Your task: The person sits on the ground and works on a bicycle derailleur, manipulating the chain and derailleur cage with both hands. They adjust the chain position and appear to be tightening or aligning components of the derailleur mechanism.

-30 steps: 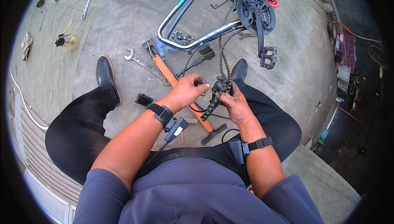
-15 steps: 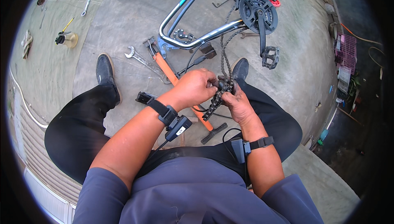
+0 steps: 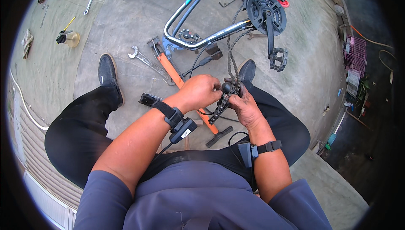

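My right hand [image 3: 245,108] grips a dark rear derailleur [image 3: 228,88], thumb on its near side. The bicycle chain [image 3: 230,57] runs through it and up to the crankset [image 3: 266,15]. Curled beside the derailleur's left side, my left hand [image 3: 200,91] has its fingertips pinched together. What they hold, if anything, is hidden. Under my left hand lies an orange pump [image 3: 170,70] with a black T-handle. The blue and silver bicycle frame [image 3: 190,6] rests on the ground ahead, its crank arm and black pedal [image 3: 278,59] to the right.
Left of the pump lies a large open-ended wrench [image 3: 145,60]. Farther left are a smaller wrench [image 3: 90,1], an oil can [image 3: 69,39] and a rag [image 3: 27,43]. My shoes [image 3: 108,72] flank the work area. A pink wire cage [image 3: 355,53] stands at the far right.
My left hand has drawn back slightly from the derailleur, showing more of its round black part. My right hand keeps its grip in nearly the same place.
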{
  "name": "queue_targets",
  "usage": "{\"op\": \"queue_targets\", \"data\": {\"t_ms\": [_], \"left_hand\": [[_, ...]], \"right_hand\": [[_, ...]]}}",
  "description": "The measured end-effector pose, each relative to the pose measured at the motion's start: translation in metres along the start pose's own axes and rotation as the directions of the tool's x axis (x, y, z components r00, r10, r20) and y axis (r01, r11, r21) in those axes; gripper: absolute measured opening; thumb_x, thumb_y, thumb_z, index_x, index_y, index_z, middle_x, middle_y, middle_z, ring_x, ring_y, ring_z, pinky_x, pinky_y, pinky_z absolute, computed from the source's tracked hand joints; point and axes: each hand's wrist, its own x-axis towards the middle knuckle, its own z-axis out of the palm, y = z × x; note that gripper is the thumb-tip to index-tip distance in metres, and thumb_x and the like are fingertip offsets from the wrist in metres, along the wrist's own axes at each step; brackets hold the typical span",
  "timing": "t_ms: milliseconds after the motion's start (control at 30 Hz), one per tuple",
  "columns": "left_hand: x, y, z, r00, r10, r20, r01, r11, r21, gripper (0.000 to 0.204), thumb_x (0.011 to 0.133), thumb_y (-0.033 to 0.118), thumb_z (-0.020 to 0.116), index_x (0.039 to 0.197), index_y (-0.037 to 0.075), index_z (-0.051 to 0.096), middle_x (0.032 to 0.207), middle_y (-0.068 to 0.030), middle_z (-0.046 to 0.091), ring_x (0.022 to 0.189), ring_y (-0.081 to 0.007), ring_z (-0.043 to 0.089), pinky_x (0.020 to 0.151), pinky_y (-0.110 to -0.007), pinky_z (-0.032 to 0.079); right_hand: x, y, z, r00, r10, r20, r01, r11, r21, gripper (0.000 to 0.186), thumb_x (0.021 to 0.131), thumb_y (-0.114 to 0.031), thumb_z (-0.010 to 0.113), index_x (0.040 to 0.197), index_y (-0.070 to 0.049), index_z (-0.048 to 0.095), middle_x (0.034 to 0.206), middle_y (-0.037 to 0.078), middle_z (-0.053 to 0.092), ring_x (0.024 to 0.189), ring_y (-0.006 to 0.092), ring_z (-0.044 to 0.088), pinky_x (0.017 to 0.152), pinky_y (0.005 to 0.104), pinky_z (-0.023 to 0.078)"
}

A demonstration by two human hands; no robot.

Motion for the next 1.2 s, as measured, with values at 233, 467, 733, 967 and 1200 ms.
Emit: {"op": "queue_targets", "data": {"t_ms": [233, 467, 733, 967, 1200], "left_hand": [[0.001, 0.003, 0.002, 0.999, -0.02, 0.028, 0.019, 0.998, 0.052, 0.022, 0.079, 0.019, 0.07, 0.09, 0.0, 0.072, 0.086, -0.0204, 0.068, 0.081, -0.039, 0.067, 0.073, -0.046, 0.054], [-0.001, 0.003, 0.003, 1.0, 0.012, -0.002, -0.012, 0.995, 0.104, 0.019, 0.078, 0.017, 0.071, 0.088, 0.001, 0.071, 0.088, -0.0196, 0.068, 0.085, -0.0395, 0.067, 0.075, -0.047, 0.054], [-0.004, 0.003, 0.003, 0.996, 0.084, -0.002, -0.083, 0.989, 0.123, 0.019, 0.078, 0.017, 0.071, 0.089, 0.002, 0.069, 0.09, -0.018, 0.068, 0.085, -0.0394, 0.066, 0.077, -0.047, 0.054], [-0.002, 0.001, 0.002, 0.996, 0.085, -0.005, -0.083, 0.985, 0.15, 0.021, 0.079, 0.021, 0.07, 0.091, 0.004, 0.071, 0.095, -0.0172, 0.069, 0.085, -0.0405, 0.069, 0.076, -0.05, 0.056], [-0.002, 0.001, 0.0, 0.995, 0.097, -0.01, -0.095, 0.984, 0.152, 0.021, 0.078, 0.021, 0.07, 0.09, 0.003, 0.07, 0.094, -0.017, 0.068, 0.084, -0.0406, 0.068, 0.076, -0.05, 0.055]], "right_hand": [[0.001, 0.0, -0.003, 1.0, 0.015, 0.024, -0.015, 1.0, -0.012, 0.069, 0.083, -0.027, 0.08, 0.144, -0.01, 0.05, 0.121, 0.003, 0.065, 0.109, 0.015, 0.061, 0.093, 0.0333, 0.05], [0.005, 0.003, -0.008, 0.999, 0.031, 0.029, -0.03, 0.999, -0.032, 0.078, 0.08, -0.033, 0.085, 0.145, -0.011, 0.049, 0.125, 0.006, 0.065, 0.115, 0.0201, 0.062, 0.097, 0.0377, 0.049], [0.002, -0.002, -0.001, 0.999, 0.003, 0.034, -0.003, 1.0, -0.003, 0.059, 0.089, -0.014, 0.07, 0.144, -0.007, 0.049, 0.116, 0.001, 0.066, 0.101, 0.009, 0.062, 0.089, 0.0267, 0.05], [0.0, -0.004, 0.0, 0.999, -0.006, 0.037, 0.006, 1.0, 0.001, 0.06, 0.089, -0.016, 0.071, 0.144, -0.008, 0.05, 0.115, 0.0, 0.066, 0.1, 0.0087, 0.061, 0.087, 0.0261, 0.05], [0.001, -0.004, 0.002, 0.999, -0.001, 0.038, 0.0, 1.0, 0.026, 0.06, 0.089, -0.015, 0.071, 0.144, -0.008, 0.049, 0.114, 0.0, 0.065, 0.098, 0.0084, 0.061, 0.086, 0.0248, 0.05]]}}
